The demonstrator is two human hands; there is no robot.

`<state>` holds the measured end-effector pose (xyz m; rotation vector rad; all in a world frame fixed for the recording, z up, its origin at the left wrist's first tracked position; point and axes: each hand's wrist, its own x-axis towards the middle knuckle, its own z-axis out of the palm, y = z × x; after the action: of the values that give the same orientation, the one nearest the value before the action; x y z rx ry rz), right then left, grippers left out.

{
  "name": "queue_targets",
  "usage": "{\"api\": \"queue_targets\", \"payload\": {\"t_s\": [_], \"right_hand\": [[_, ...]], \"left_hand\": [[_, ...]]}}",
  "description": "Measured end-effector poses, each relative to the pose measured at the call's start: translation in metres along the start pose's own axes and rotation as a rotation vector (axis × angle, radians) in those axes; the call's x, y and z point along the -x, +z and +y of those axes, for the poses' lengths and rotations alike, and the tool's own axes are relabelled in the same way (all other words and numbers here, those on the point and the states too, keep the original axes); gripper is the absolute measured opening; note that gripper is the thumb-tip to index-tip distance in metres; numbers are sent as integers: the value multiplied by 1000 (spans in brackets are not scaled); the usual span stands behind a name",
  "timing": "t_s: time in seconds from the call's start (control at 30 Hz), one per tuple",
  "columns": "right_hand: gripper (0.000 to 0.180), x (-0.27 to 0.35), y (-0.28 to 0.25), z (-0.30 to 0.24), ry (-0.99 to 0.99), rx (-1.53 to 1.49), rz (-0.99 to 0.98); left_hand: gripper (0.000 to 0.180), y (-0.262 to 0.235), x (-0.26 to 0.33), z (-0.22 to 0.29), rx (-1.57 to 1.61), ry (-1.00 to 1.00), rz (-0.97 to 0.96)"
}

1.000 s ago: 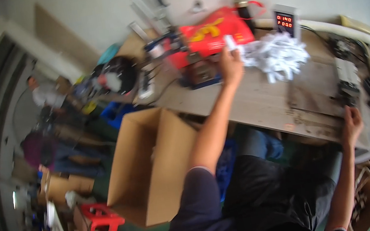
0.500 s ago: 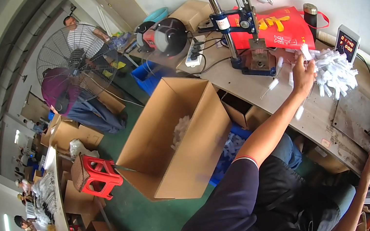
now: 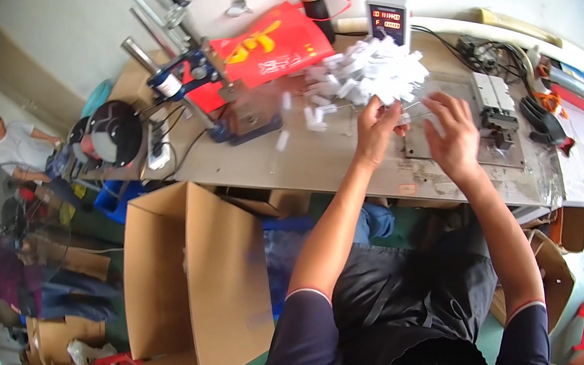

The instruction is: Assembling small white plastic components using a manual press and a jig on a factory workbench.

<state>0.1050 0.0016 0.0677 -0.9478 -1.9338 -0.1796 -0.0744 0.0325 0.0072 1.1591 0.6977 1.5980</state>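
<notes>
A heap of small white plastic pieces (image 3: 374, 70) lies on the workbench (image 3: 226, 161), with a few loose ones to its left. At the heap's near edge is my left hand (image 3: 376, 135), thumb and fingers pinched together. What sits in that pinch is too small and blurred to make out. Just to its right, my right hand (image 3: 453, 134) is raised over a flat metal plate (image 3: 495, 158). Its fingers are bent and apart, smeared a little by motion, with nothing visible in them. Beyond the right hand stands a small metal fixture (image 3: 496, 107).
A hand press (image 3: 203, 96) stands left of the heap, near a red bag (image 3: 275, 44), a flask (image 3: 315, 14) and a digital counter (image 3: 388, 18). A large open carton (image 3: 228, 287) is left of my legs. Farther left are a fan (image 3: 14, 224) and two people.
My view has swung right. My right hand has left the fixture at the bench's right and come up beside my left. My left hand has drawn back to the heap's near edge.
</notes>
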Motion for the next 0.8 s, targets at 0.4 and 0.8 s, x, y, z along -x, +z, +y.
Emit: {"api": "queue_targets", "payload": {"t_s": [0.4,0.8], "right_hand": [[10,15,22,15,11,115,-419],[8,64,-23,57,311,136,-364]], "left_hand": [[20,-5,2,4,-173,-172,-87],[23,-35,84,26,-1019,82,66]]}}
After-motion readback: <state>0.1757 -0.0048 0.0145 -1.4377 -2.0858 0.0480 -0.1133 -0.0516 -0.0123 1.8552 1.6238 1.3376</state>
